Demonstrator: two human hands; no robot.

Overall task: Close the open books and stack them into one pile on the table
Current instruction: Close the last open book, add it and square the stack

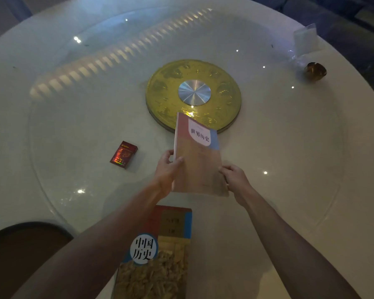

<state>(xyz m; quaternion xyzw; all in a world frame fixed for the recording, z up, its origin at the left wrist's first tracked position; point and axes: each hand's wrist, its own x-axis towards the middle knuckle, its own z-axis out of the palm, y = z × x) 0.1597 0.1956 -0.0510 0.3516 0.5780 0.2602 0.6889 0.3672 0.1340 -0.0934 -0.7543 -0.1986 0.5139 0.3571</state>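
A closed pink and orange book (198, 156) with a white title patch is lifted above the table, its far end over the gold disc. My left hand (166, 169) grips its left edge, thumb on the cover. My right hand (235, 178) holds its lower right corner. Below them, near the front edge, a closed book with a round blue-and-white title badge (160, 255) lies flat on the white table (268, 212). My left forearm crosses over its left side.
A gold disc with a silver centre (193, 93) sits mid-table under a glass turntable. A red cigarette pack (124, 154) lies to the left. A brown ashtray (315, 71) and a clear plastic bag (306, 39) sit far right. A dark chair back (24, 251) stands at lower left.
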